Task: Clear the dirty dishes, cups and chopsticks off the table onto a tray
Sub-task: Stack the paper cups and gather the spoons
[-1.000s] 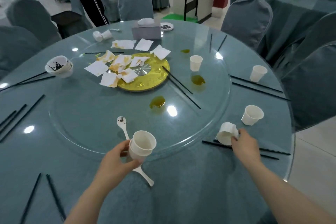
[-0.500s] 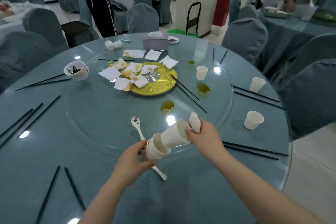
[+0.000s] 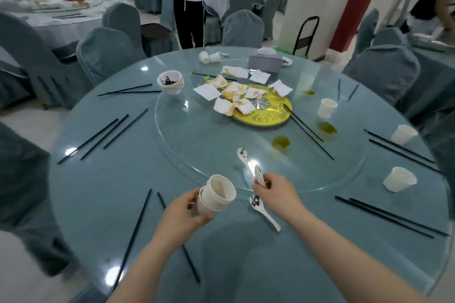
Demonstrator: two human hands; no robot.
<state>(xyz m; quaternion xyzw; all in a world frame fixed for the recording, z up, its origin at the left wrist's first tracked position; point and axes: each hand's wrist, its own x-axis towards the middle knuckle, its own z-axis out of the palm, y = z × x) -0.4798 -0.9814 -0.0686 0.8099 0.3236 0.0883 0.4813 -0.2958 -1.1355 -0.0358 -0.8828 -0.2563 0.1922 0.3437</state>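
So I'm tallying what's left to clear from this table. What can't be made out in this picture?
- How many cups are nested in the left hand: only their rims show.
- The handle of the spoon in the right hand: the fingers hide it.
- What's in the stacked bowls: dark bits, too small to identify.
- The tray: none shows in the head view.
- The table's near rim: cut off by the bottom edge.

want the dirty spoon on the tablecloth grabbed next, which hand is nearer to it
Right. The right hand, holding another spoon, is just above the spoon; the left hand grips stacked cups further left.
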